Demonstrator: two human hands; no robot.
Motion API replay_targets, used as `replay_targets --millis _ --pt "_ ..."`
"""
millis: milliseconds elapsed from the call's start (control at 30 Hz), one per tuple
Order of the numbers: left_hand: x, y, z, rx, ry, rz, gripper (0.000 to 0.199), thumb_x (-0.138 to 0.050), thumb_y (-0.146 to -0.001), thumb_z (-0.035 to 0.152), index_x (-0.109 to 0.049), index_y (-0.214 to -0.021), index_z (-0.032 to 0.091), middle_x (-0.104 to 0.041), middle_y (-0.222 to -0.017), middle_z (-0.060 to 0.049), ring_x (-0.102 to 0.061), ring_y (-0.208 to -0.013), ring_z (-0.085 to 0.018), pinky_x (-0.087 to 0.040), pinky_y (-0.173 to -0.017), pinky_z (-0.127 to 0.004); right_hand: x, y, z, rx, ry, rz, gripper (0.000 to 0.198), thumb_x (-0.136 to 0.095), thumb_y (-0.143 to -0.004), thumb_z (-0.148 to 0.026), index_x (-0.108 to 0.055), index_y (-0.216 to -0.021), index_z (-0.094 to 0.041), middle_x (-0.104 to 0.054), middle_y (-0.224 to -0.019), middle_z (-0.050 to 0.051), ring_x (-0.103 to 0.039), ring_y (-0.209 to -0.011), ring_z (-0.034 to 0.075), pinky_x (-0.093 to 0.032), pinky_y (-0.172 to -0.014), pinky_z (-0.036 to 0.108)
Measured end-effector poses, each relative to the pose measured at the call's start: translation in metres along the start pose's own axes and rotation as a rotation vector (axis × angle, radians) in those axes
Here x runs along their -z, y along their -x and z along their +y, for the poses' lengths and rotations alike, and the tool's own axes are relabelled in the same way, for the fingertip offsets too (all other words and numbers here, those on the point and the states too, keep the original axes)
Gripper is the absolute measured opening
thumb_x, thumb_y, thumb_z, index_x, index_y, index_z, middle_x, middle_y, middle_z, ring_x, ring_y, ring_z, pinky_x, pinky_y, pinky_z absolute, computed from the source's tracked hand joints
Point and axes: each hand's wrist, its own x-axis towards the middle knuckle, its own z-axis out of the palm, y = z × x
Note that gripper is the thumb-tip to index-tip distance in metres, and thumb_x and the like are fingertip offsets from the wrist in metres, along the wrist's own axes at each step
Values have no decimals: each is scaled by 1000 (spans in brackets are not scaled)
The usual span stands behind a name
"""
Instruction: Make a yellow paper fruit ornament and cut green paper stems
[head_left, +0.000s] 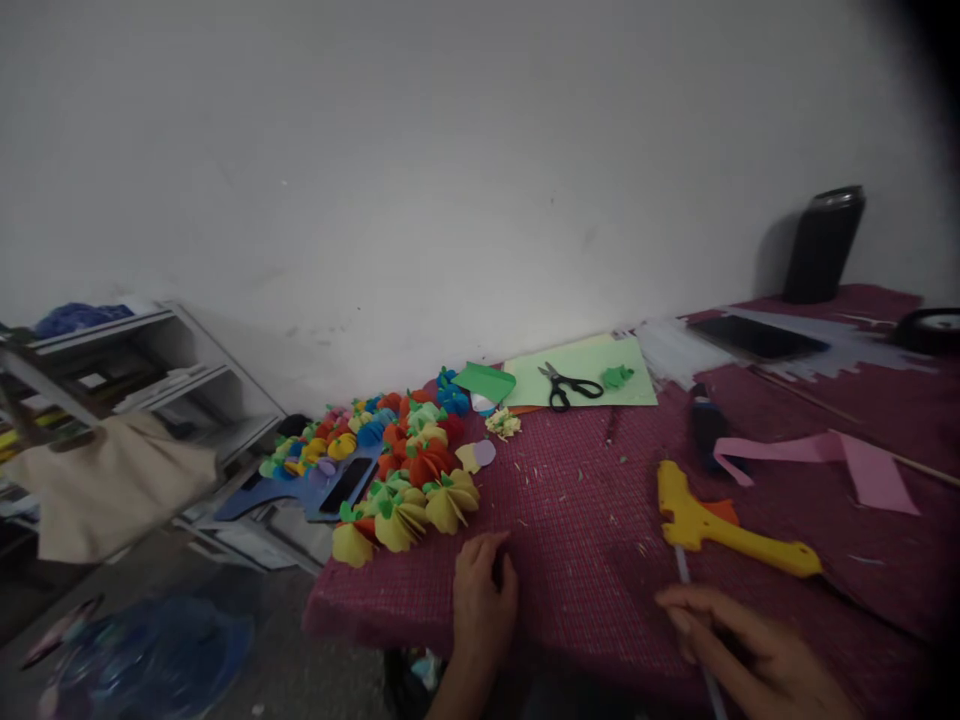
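My right hand (739,640) pinches a translucent glue stick (682,563) between thumb and fingers. The stick's upper end meets the back of a yellow hot glue gun (739,537), which lies on its side on the table. My left hand (484,595) rests near the table's front edge, its fingers loosely bent, a gap between thumb and forefinger and nothing held. Just beyond it are yellow paper pumpkins (401,518) with green tops. Orange paper pumpkins (429,458) and other colours crowd behind these.
Black-handled scissors (574,385) lie on pale green paper (637,375) by the wall. A pink strip (874,475), a dark bottle (707,430) and a dark tablet-like slab (757,338) lie to the right. Farther back stands a black cylinder (825,245). Shelves (217,410) stand at left.
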Motion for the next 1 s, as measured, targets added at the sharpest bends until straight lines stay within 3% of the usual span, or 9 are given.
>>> replay_targets --millis 300,500,633,867,1000 --pt "3 -3 1 -90 -194 -44 33 -47 -81 16 -57 -112 20 -58 -114 -9 -51 -107 -24 -40 -92 -43 2 -1 -13 -12 8 -60 25 -48 -83 -41 -68 -90 -27 -70 -79 0 -65 -70 15 -52 -62 20" --pt "7 -12 0 -143 -352 -105 46 -43 -84 18 -43 -130 20 -42 -137 -9 -43 -120 -26 -35 -98 -44 3 0 -16 -20 -22 -83 25 -48 -83 -40 -68 -87 -27 -68 -71 0 -63 -62 15 -50 -58 21" --pt "5 -19 0 -133 -426 -117 49 -43 -85 23 -39 -134 20 -36 -142 -11 -44 -120 -27 -38 -95 -43 2 0 -16 -41 -48 -67 24 -49 -82 -40 -69 -88 -27 -68 -70 0 -62 -61 15 -50 -56 21" --pt "-2 -16 -3 -135 -478 -45 42 -40 -86 23 -48 -126 14 -47 -132 -14 -51 -113 -26 -43 -91 -41 3 -3 -21 -47 -87 -47 22 -51 -80 -40 -69 -82 -28 -68 -69 0 -62 -62 16 -50 -59 22" --pt "-8 -14 -19 -258 -444 26 38 -41 -85 22 -54 -119 12 -55 -124 -14 -55 -108 -25 -47 -87 -39 0 -3 -23 -32 -76 -24 23 -47 -82 -36 -68 -81 -26 -64 -62 -1 -59 -58 15 -47 -55 21"
